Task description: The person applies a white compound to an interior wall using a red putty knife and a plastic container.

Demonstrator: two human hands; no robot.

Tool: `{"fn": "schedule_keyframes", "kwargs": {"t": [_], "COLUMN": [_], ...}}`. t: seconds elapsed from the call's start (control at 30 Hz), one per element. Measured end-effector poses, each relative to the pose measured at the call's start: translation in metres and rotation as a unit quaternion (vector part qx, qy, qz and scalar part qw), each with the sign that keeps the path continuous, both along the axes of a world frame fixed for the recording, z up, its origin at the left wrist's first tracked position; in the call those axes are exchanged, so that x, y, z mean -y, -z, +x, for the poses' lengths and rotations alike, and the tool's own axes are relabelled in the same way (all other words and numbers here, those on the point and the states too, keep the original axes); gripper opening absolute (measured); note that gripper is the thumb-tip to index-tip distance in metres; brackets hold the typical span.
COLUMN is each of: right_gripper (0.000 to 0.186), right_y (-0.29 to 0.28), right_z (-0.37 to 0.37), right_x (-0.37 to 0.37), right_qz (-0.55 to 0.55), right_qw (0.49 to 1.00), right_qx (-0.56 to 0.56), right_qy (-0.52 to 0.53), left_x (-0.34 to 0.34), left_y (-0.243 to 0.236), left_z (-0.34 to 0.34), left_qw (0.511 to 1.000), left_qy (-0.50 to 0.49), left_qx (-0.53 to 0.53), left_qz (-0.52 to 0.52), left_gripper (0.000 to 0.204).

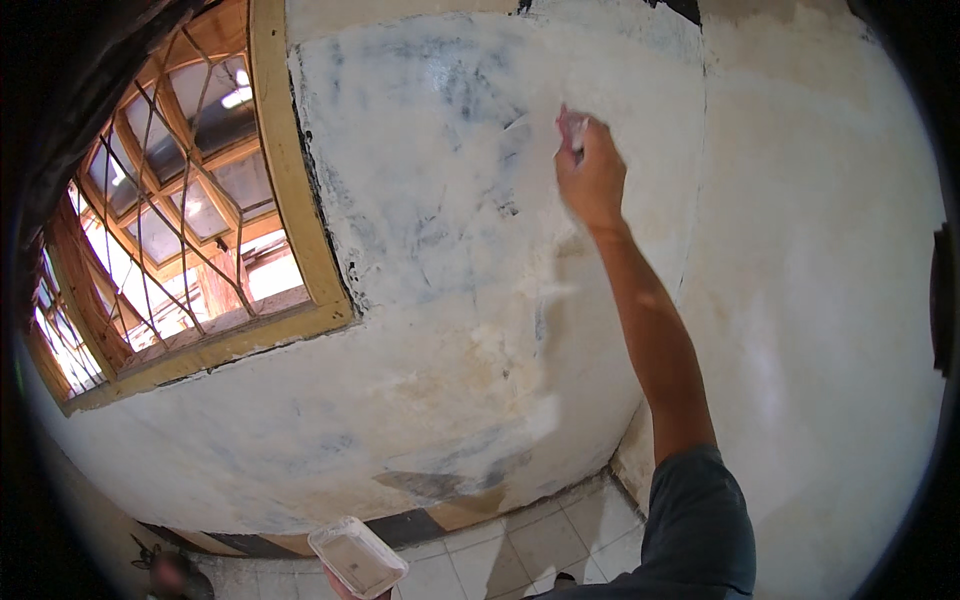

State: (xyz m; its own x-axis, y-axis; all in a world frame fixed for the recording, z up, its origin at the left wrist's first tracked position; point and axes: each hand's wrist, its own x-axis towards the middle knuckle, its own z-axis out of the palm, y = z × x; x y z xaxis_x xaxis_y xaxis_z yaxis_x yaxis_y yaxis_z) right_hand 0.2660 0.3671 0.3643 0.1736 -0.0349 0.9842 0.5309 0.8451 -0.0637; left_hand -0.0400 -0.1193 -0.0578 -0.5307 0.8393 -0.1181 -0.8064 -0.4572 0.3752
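Observation:
My right arm is stretched up to the patchy white wall (440,250). My right hand (592,175) is closed around a small pinkish-red piece (572,122) held at the wall surface. Its exact kind is blurred and partly hidden by the fingers. Low in the view, my left hand (338,586) holds a shallow white rectangular tray (358,558) with rounded corners. Whitish residue coats the tray. Only a bit of that hand shows beneath it. Bluish-grey and dark marks show through the pale coating left of my right hand.
A yellow-framed window (285,150) with metal bars fills the upper left. To the right, a second pale wall (800,280) meets this one at a corner. Below are a dark-and-tan band (405,527) and a tiled floor (550,545). A blurred dark object (178,578) sits at the lower left.

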Motion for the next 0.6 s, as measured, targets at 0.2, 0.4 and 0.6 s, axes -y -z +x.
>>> {"fn": "schedule_keyframes", "kwargs": {"t": [0.2,0.4,0.6], "right_gripper": [0.018,0.009,0.029], "right_y": [0.045,0.125,0.132], "right_z": [-0.018,-0.010,-0.009], "right_x": [0.015,0.041,0.023], "right_qz": [0.023,0.173,-0.005], "right_qw": [0.966,0.927,0.918], "right_qx": [0.257,0.333,0.387], "right_qy": [0.021,0.022,0.088], "left_x": [-0.007,-0.011,-0.019], "left_y": [0.003,-0.002,-0.012], "left_z": [0.001,0.012,0.011], "left_qw": [0.996,0.978,0.993], "left_qy": [-0.028,-0.054,-0.017], "left_qx": [-0.079,-0.203,-0.106], "left_qz": [0.013,-0.012,-0.047], "left_gripper": [0.061,0.057,0.056]}}
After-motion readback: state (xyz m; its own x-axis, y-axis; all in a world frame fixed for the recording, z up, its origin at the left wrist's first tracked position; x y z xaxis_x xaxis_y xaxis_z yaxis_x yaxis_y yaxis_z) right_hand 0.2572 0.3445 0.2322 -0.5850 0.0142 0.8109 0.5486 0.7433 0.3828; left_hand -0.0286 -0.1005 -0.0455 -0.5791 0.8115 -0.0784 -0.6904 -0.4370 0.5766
